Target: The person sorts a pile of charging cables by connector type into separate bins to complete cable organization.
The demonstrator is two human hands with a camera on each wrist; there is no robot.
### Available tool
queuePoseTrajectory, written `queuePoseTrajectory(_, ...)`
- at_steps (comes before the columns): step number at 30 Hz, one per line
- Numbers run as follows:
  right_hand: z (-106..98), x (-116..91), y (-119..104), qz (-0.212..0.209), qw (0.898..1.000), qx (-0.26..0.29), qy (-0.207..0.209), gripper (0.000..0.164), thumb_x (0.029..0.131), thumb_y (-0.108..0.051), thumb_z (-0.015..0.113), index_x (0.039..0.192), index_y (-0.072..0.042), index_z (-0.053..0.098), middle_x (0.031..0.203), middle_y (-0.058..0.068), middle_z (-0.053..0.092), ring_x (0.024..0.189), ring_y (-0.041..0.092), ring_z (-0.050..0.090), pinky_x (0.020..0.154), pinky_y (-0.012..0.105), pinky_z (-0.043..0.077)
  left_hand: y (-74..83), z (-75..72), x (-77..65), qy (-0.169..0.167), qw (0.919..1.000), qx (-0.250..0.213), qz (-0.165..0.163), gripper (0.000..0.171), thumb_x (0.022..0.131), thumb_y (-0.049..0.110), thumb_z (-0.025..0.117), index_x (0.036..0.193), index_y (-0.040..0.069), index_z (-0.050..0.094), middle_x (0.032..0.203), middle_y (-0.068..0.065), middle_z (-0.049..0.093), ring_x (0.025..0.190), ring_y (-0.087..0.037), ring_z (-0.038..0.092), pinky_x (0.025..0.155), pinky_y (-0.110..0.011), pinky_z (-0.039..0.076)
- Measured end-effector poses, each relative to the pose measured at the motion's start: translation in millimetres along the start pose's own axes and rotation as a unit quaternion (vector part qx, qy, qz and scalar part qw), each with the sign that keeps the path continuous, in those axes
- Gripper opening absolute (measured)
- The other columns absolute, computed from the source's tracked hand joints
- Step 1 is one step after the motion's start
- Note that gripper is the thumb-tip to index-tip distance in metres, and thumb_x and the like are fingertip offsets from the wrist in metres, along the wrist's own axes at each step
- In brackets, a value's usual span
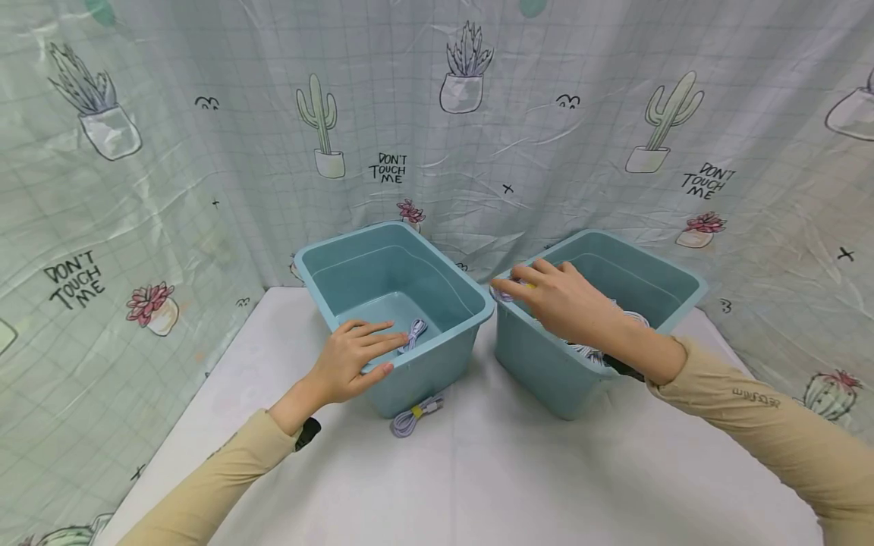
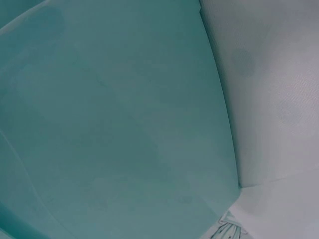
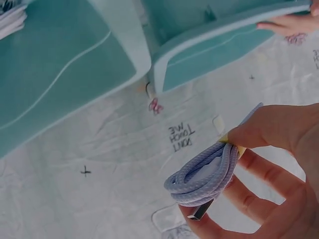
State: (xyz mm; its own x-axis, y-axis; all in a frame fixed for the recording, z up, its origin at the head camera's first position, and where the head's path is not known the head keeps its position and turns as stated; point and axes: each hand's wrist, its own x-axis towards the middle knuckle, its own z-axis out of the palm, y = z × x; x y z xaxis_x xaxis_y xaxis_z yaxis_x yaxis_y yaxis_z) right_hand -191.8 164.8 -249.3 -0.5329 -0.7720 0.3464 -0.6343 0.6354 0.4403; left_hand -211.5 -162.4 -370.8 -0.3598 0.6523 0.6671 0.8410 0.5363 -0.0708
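Between the thumb and fingers of my right hand (image 1: 563, 299) is a coiled lavender USB cable (image 3: 202, 174) with a yellow band round it. In the right wrist view its metal plug points downward. That hand is over the left rim of the right blue-green bin (image 1: 532, 368). My left hand (image 1: 351, 360) rests with extended fingers on the near rim of the left bin (image 1: 437, 371). A white bundled cable (image 1: 415, 331) shows inside that bin, just past the left fingertips. On the table before it lies another lavender cable (image 1: 405, 422) with a yellow band.
Several white cables (image 1: 589, 353) lie in the right bin, partly hidden by the right arm. The bins stand side by side on a white table (image 1: 437, 485). A curtain (image 1: 437, 136) printed with cacti hangs behind and at both sides.
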Motion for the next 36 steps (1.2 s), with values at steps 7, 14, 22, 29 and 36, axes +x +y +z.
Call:
queuePoseTrajectory(7,-3.3,18.2,15.5,-0.003,1.0,0.013,0.016,0.047,0.076,0.004,0.058,0.118,-0.018,0.052,0.096,0.004,0.054,0.077,0.022,0.049,0.047,0.026,0.033,-0.5,0.5,0.4,0.002,1.0,-0.002,0.001,0.048,0.094,0.045,0.029,0.115,0.018,0.062,0.111,0.0,0.065,0.105,-0.021,0.06,0.084,-0.04,0.044)
queuePoseTrajectory(14,-4.9,40.6,17.0,-0.003,0.999,0.037,0.007,0.048,0.078,0.005,0.053,0.12,-0.019,0.052,0.1,0.004,0.055,0.079,0.022,0.049,0.048,0.027,0.035,-0.1,-0.3,0.3,-0.003,1.0,-0.002,-0.001,0.048,0.093,0.045,0.03,0.115,0.017,0.062,0.111,0.0,0.065,0.105,-0.021,0.06,0.084,-0.041,0.043)
queuePoseTrajectory(22,-0.1,72.8,14.5,-0.019,0.999,0.037,0.013,0.048,0.081,0.005,0.052,0.122,-0.02,0.051,0.101,0.004,0.055,0.084,0.023,0.052,0.051,0.03,0.039,0.2,-1.0,0.1,-0.007,1.0,-0.002,-0.005,0.044,0.093,0.043,0.033,0.116,0.018,0.061,0.112,0.001,0.065,0.106,-0.021,0.06,0.085,-0.041,0.043)
queuePoseTrajectory(29,8.1,101.5,8.8,-0.032,0.999,0.037,0.017,0.041,0.086,0.002,0.047,0.121,-0.018,0.052,0.099,0.006,0.055,0.083,0.024,0.053,0.052,0.033,0.045,0.5,-1.6,0.0,-0.006,1.0,-0.002,-0.004,0.045,0.093,0.043,0.032,0.116,0.018,0.062,0.112,0.0,0.065,0.105,-0.021,0.06,0.084,-0.04,0.043)
queuePoseTrajectory(36,13.0,127.8,5.8,-0.025,0.998,0.052,-0.009,0.042,0.089,-0.001,0.046,0.125,-0.021,0.05,0.108,0.006,0.055,0.092,0.025,0.053,0.061,0.038,0.049,1.6,-1.9,0.8,-0.007,1.0,0.0,-0.005,0.049,0.094,0.046,0.028,0.116,0.018,0.062,0.112,0.0,0.065,0.105,-0.022,0.06,0.084,-0.041,0.043)
